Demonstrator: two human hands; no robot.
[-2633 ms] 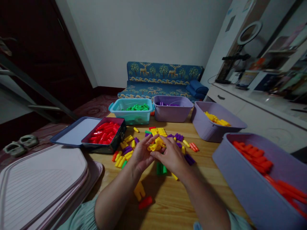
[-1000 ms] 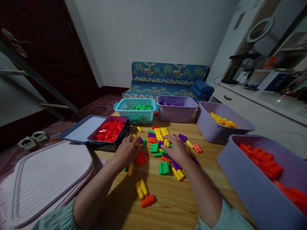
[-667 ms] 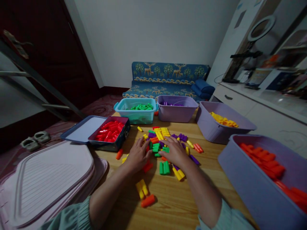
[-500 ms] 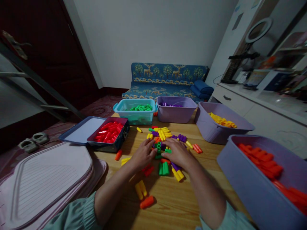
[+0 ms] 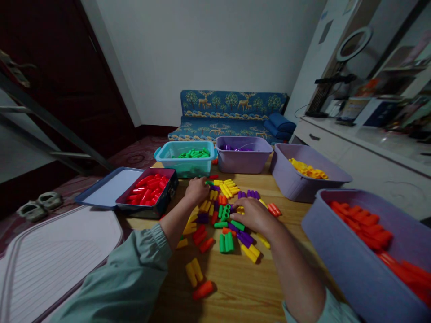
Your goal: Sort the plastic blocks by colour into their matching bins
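Note:
Plastic tube-shaped building blocks in yellow, green, purple, red and orange lie in a loose pile on the wooden table. My left hand is at the far left edge of the pile, just in front of the teal bin. Its fingers curl down towards the tabletop, and anything in them is hidden. Over the right part of the pile is my right hand, thumb and fingers apart and nothing visibly held. Beside its thumb are a green block with round openings and a green tube block. Joined green blocks lie nearer me.
Around the pile stand a teal bin of green blocks, a purple bin of purple blocks, a bin of yellow blocks, a bin of orange-red blocks and an open case of red blocks. Pale lids lie at left.
My left hand has moved away from the middle of the pile, forward and left to its far edge. My right hand remains over the pile. Several blocks now lie more spread out.

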